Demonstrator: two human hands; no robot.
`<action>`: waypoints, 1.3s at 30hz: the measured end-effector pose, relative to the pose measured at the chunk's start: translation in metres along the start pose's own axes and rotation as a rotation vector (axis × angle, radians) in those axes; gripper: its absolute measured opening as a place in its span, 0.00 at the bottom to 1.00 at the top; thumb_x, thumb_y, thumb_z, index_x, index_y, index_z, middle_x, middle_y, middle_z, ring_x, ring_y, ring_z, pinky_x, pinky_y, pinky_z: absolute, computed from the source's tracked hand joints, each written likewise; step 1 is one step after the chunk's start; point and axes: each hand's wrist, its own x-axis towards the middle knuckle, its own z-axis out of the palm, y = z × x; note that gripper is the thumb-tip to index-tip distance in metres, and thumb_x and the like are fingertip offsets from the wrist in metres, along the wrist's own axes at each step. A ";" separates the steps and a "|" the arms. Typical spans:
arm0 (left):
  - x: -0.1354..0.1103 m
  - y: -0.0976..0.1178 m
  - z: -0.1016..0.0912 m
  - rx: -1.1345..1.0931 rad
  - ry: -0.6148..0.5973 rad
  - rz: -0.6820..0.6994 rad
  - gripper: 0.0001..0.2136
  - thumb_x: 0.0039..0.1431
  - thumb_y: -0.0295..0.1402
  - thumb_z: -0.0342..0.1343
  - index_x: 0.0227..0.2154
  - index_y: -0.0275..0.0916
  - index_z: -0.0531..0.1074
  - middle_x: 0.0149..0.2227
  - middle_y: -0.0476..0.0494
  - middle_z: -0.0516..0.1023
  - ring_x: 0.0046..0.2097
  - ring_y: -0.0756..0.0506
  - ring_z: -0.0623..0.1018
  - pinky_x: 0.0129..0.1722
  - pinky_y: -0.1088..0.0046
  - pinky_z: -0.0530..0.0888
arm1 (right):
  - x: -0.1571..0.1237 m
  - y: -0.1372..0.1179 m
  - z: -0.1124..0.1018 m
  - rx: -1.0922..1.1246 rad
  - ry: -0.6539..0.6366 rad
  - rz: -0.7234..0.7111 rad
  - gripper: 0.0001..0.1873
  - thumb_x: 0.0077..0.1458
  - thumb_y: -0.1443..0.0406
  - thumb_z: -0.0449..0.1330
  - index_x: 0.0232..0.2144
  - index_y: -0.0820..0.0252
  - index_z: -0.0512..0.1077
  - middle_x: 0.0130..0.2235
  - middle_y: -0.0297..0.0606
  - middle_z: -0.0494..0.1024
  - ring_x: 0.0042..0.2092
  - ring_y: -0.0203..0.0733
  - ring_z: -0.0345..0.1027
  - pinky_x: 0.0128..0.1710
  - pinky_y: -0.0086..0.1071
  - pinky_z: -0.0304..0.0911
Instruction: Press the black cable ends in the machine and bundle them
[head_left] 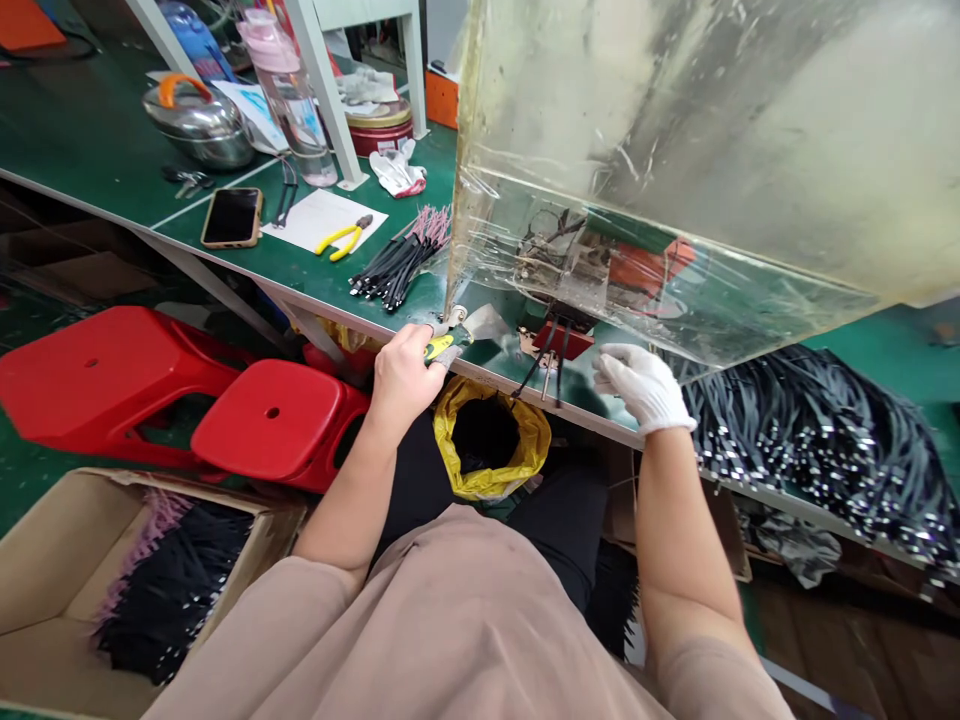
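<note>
Quick look from my head cam at the bench (97, 130) here. My left hand (401, 375) has no glove on and is clenched around a yellow-handled tool (439, 347) right at the bench's front edge, near the middle of the frame. Most of the tool is tucked in my grip, so I can't say exactly what kind it is. My right hand (641, 388) is in a white glove, open and relaxed, holding nothing, just to the right of a few black cables (551, 362) that stand in a small red fixture (562, 340). Those cables hang down past the bench edge, and the fixture sits under a big scratched clear plastic shield (645, 180) that takes up the upper right.

Left of the shield there's a loose bundle of black cables with pink ends (397, 262), and just past it yellow-handled pliers (341, 238) lying on a sheet of white paper (322, 220). A phone (232, 217) sits further left, with a steel pot (199, 122) and a water bottle (289, 100) toward the upper left. A huge pile of black cables (817, 450) spreads across the right side. Down low there's a yellow-lined bin (487, 440) between my arms, two red stools (180, 390), and a cardboard box of more cables (75, 590) in the lower left corner.
</note>
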 end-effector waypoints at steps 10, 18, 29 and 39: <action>0.020 0.013 0.038 -0.001 -0.052 -0.034 0.17 0.59 0.27 0.55 0.52 0.35 0.74 0.50 0.33 0.76 0.54 0.34 0.78 0.55 0.60 0.73 | 0.060 -0.004 -0.001 -0.669 0.061 -0.058 0.21 0.60 0.60 0.58 0.54 0.58 0.76 0.49 0.45 0.81 0.49 0.49 0.76 0.51 0.37 0.68; 0.024 0.013 0.062 -0.058 -0.070 -0.072 0.16 0.63 0.29 0.54 0.53 0.34 0.72 0.52 0.31 0.74 0.56 0.33 0.75 0.57 0.60 0.71 | -0.044 0.020 0.010 -0.579 -0.247 -0.142 0.16 0.56 0.60 0.59 0.44 0.58 0.79 0.33 0.36 0.82 0.32 0.40 0.75 0.36 0.29 0.67; 0.022 0.020 0.068 -0.164 -0.129 0.034 0.14 0.61 0.25 0.53 0.49 0.40 0.71 0.56 0.33 0.70 0.62 0.30 0.67 0.61 0.47 0.64 | -0.081 0.029 0.001 -0.491 -0.319 -0.247 0.20 0.63 0.50 0.54 0.38 0.56 0.79 0.28 0.36 0.80 0.29 0.41 0.73 0.31 0.32 0.65; 0.024 0.052 0.098 -0.627 -0.276 0.020 0.13 0.56 0.19 0.53 0.43 0.35 0.73 0.45 0.39 0.80 0.48 0.42 0.79 0.51 0.66 0.74 | -0.091 0.034 -0.005 -0.450 -0.541 -0.417 0.17 0.59 0.51 0.61 0.43 0.50 0.81 0.45 0.36 0.83 0.44 0.48 0.77 0.47 0.38 0.71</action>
